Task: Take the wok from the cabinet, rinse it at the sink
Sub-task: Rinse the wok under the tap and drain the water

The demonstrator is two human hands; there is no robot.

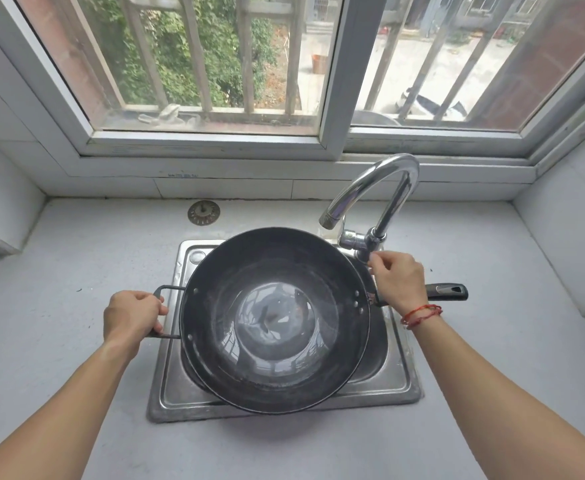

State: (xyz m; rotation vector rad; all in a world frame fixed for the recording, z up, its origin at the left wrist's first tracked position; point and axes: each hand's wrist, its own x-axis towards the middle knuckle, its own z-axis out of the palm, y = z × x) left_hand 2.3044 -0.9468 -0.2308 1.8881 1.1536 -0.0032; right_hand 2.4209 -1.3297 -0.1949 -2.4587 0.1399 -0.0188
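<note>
While my left fingers [159,308] curl round the loop handle [170,288] and my right fingers [376,262] pinch the tap valve [362,249], the wok [277,341] sits over the sink [166,382]. It looks like stiff, heavy steel, likely slick once wet, and best carried by both handles.

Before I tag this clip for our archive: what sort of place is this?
Most likely a home kitchen: a steel sink set in a grey counter, a curved tap at its far corner, and a dark wok held over it.

Barred window [215,64] above grey countertop [76,254]
</note>
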